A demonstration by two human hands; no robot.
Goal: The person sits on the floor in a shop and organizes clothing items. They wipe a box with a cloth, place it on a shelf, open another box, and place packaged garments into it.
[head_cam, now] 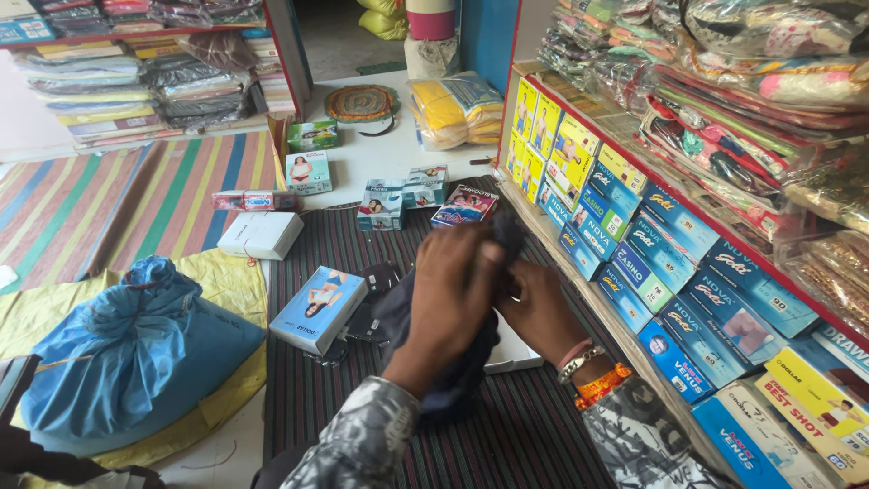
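Both hands, left [453, 290] and right [536, 308], are clamped on a dark garment [453, 362] over the striped mat [507, 435], near its right edge, beside a white box [509, 355].

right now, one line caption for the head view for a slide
Left hand and right hand grip a dark cloth over a striped mat, small boxes around.

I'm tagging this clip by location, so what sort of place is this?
Most likely a small clothing shop. Shelves on the right hold rows of boxed garments, folded fabric packs are stacked at the back, and small boxes lie on a striped mat where both hands handle a dark cloth.
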